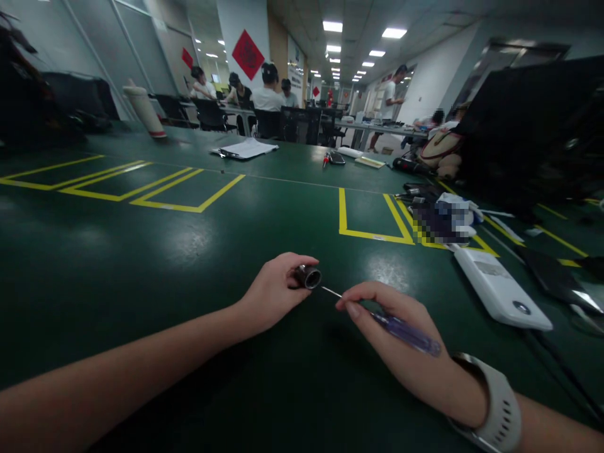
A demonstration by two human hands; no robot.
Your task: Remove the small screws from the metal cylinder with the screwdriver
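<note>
The white box [503, 289] lies on the green table [212, 277], with a black cord [561, 362] showing at its near end. To the left of the box, the left hand [271, 292] has its fingers closed on a dark tube [300, 275], held with its round open end facing the right hand [396, 318]. That hand, between tube and box, is clamped around a screwdriver [410, 335] with a purplish handle; its thin tip points at the tube and sits just beside the rim (whether it touches, I cannot tell). The two hands are apart, and a pale-strapped watch [503, 402] circles the right wrist.

Just beyond the box is a pile [441, 214], partly blurred. Farther beyond the box and to its left are yellow tape [372, 238], a phone [336, 158], papers [250, 148] and a tumbler [145, 113]. Well beyond the box, people sit at desks.
</note>
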